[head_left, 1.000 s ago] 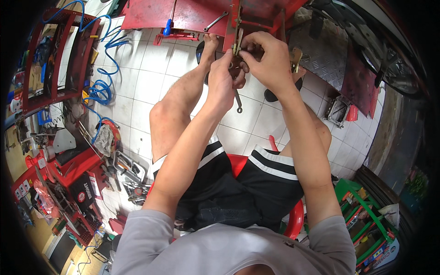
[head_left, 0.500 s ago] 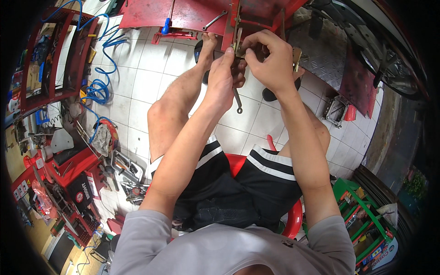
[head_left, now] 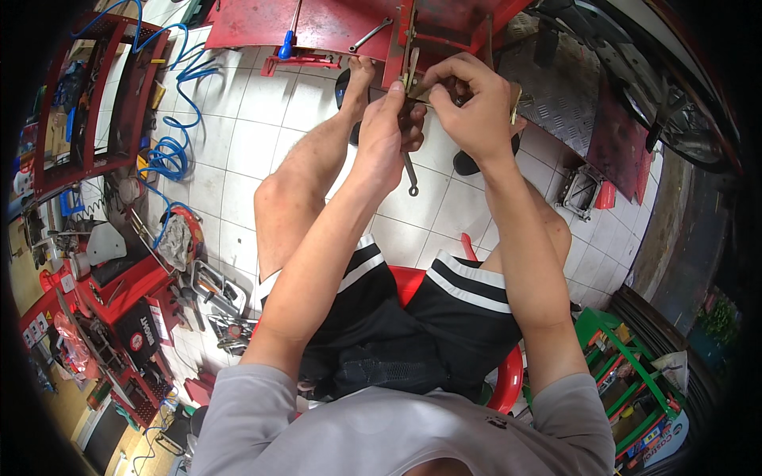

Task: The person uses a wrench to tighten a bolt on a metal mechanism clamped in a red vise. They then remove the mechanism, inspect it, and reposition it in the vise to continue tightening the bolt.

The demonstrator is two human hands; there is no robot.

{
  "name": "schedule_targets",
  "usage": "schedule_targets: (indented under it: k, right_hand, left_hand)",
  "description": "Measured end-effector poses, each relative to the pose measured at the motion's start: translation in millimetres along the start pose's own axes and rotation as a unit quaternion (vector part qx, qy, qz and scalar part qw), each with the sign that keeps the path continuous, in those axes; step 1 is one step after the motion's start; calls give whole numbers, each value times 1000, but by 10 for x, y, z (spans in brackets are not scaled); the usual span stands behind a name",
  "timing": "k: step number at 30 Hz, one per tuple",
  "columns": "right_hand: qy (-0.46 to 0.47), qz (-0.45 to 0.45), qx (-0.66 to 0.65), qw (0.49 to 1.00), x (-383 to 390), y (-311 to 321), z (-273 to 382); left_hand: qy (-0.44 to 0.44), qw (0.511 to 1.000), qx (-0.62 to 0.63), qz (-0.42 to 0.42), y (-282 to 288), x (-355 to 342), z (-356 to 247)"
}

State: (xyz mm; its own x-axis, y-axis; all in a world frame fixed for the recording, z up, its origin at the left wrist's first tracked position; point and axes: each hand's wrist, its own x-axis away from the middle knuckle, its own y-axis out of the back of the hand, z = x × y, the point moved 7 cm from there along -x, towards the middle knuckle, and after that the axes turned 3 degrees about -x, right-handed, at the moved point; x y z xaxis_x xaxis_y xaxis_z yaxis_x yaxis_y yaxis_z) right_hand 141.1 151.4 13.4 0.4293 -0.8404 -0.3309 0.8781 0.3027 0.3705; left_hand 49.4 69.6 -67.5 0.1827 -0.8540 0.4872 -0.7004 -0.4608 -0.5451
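My left hand (head_left: pixel 383 135) is closed around a dark wrench (head_left: pixel 410 176). The wrench's ring end sticks out below my fingers, and my thumb points up against an upright of the red metal stand (head_left: pixel 402 40). Just to the right, my right hand (head_left: pixel 475 109) is curled in a pinch, its fingertips close to the left hand and to small metal parts at the stand. What lies between those fingertips is hidden or too small to name. On the red platform (head_left: pixel 238 22) lie a blue-handled screwdriver (head_left: pixel 286 45) and a second wrench (head_left: pixel 371 36).
A coiled blue air hose (head_left: pixel 167 159) hangs over the tiled floor (head_left: pixel 246 151) at the left, near a red rack (head_left: pixel 94 103). A motorcycle wheel (head_left: pixel 690 135) stands at the far right. At the lower right is a green rack (head_left: pixel 607 341). I sit on a red chair (head_left: pixel 512 381).
The fingers of my right hand have shifted slightly at the stand. My left hand and the wrench stay almost where they were.
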Motion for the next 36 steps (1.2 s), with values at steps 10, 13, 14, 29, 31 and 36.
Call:
schedule_targets:
  k: [10, 13, 14, 29, 31, 36]
  right_hand:
    - [-17, 12, -24, 999, 12, -19, -58]
    - [20, 28, 32, 999, -18, -50, 34]
    - [14, 34, 31, 999, -14, -56, 21]
    - [-6, 53, -2, 999, -20, -59, 6]
    - [8, 53, 27, 998, -31, -48, 10]
    - [-9, 48, 6, 999, -42, -52, -10]
  left_hand:
    - [1, 1000, 3, -5, -21, 10, -17]
    - [-3, 1000, 4, -6, -7, 6, -26]
    - [-4, 1000, 5, -4, -5, 5, -25]
    - [-3, 1000, 9, 16, 4, -16, -6]
    - [-5, 1000, 10, 19, -12, -7, -22]
    - [-2, 1000, 13, 22, -9, -5, -17]
